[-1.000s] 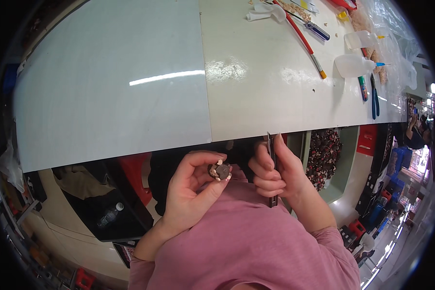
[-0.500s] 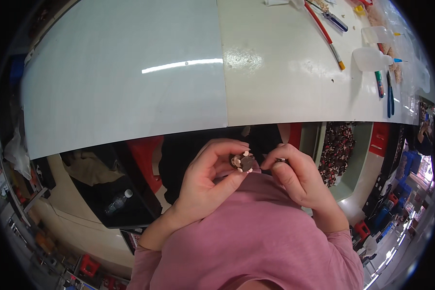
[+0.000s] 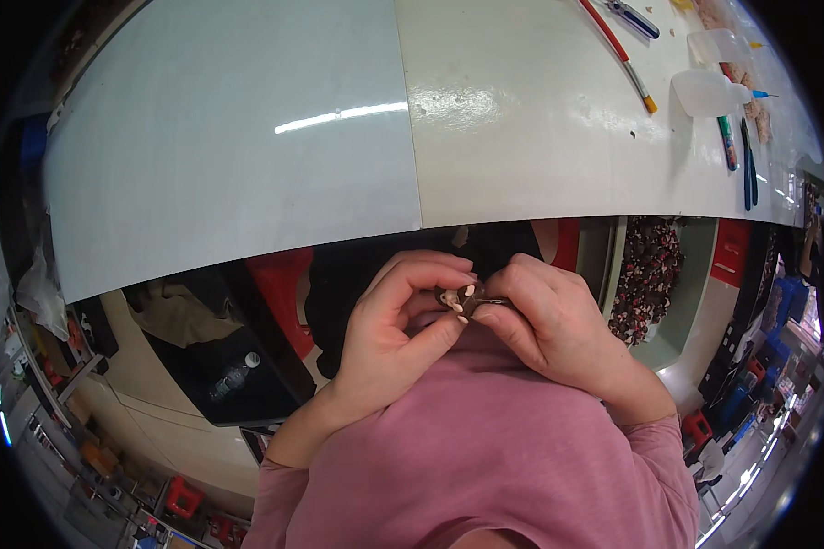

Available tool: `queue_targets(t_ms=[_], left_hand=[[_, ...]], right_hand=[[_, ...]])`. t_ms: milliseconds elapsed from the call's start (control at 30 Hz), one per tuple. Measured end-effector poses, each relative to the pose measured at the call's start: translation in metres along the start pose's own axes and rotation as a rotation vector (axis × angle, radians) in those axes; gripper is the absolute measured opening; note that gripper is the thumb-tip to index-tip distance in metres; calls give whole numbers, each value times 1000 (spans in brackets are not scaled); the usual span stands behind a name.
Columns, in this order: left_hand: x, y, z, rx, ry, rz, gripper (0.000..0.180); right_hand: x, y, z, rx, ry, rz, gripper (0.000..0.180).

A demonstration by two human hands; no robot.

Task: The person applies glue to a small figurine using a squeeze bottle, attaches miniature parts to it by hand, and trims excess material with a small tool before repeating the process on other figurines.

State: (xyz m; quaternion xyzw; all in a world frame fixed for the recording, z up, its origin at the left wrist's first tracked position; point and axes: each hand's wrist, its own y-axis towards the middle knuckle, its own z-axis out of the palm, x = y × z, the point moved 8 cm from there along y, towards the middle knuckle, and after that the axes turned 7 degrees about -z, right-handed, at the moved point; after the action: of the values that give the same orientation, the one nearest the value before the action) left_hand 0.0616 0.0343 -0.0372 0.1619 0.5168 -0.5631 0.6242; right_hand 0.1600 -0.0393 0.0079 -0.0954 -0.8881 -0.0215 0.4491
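Observation:
In front of my chest, my left hand (image 3: 389, 320) pinches a small dark brown moulded piece with cream-pink knobs (image 3: 450, 298) between thumb and fingers. Close against it from the right is my right hand (image 3: 554, 316), thumb and forefinger closed on a thin metal tool (image 3: 494, 301). The tool's tip meets the brown piece. Most of the tool lies hidden in my fist, so I cannot make out its exact kind.
A pale green tray (image 3: 696, 293) below the table edge holds many similar brown and pink pieces (image 3: 648, 274). On the table (image 3: 247, 174) lie a red-handled brush (image 3: 621, 55), pliers (image 3: 750, 165) and a needle-tipped squeeze bottle (image 3: 705, 94). A clear bottle (image 3: 233, 377) lies lower left.
My right hand has moved left to my left hand, bringing the metal tool against the brown piece. The piece has turned slightly in my left fingers. The view has shifted a little.

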Motion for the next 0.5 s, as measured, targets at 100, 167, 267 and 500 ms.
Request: queue_targets(t_ms=[100,167,267,500], left_hand=[[-1,1,-1,-8,21,14,31],[-2,0,-1,-11,38,26,31],[-3,1,-2,-18,44,26,30],[-5,-1,-3,-26,54,32,30]], right_hand=[[-2,0,1,-10,-15,9,18],[0,1,0,-49,-67,-33,21],[0,2,0,-58,-67,-35,21],[2,2,3,-53,-96,-44,22]])
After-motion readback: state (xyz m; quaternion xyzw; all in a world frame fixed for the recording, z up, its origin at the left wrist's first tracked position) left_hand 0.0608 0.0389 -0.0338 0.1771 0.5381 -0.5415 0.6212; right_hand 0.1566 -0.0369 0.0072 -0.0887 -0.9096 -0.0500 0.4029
